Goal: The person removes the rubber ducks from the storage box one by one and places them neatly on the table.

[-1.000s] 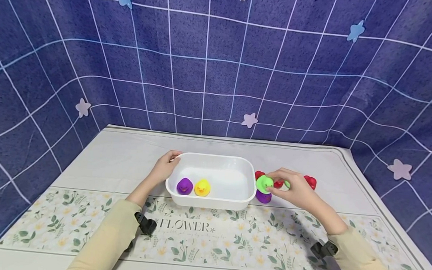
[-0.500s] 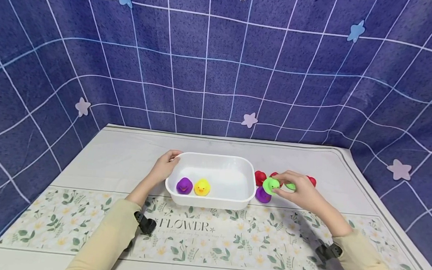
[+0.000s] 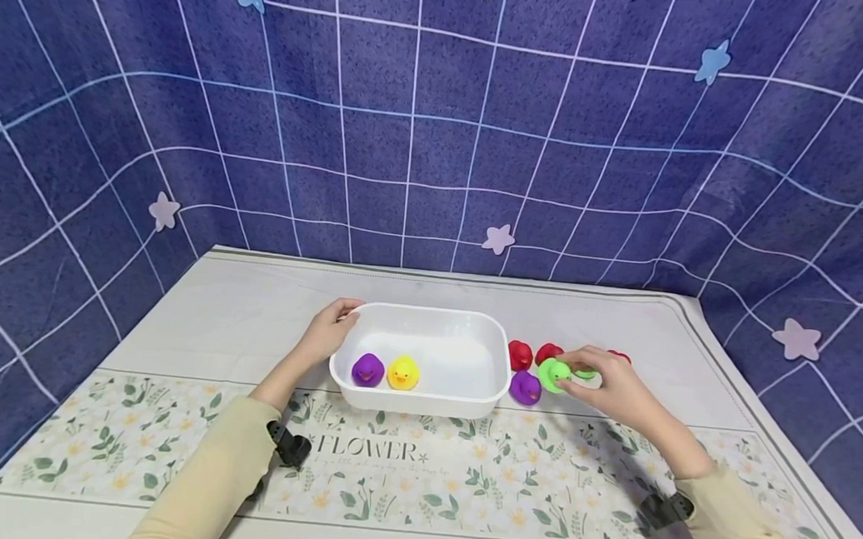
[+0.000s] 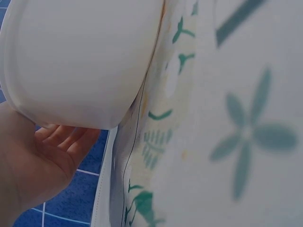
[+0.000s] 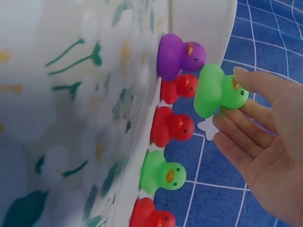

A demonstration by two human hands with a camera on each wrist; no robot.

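Note:
My right hand [image 3: 609,384] pinches a green rubber duck [image 5: 218,92] between thumb and fingers, lifted off the table in the right wrist view. Beside it sit a purple duck [image 3: 525,388] and a red duck [image 3: 520,356], near the right end of a white tub [image 3: 422,404]. My left hand [image 3: 328,332] grips the tub's left end by the rim; in the left wrist view its fingers [image 4: 78,142] lie against the outer wall. Inside the tub, a second purple duck [image 3: 368,370] and a yellow duck [image 3: 404,374] stand near the front wall.
Behind my right hand stand another red duck [image 5: 173,126], a second green duck [image 5: 162,172] and a further red duck [image 5: 152,215], in a row. A floral strip [image 3: 461,489] crosses the white tabletop [image 3: 265,283]. A blue gridded curtain [image 3: 440,153] hangs behind the table.
My right hand has moved right, away from the tub, with the green duck still pinched. The purple and red ducks beside the tub have come more into view. My left hand stays put.

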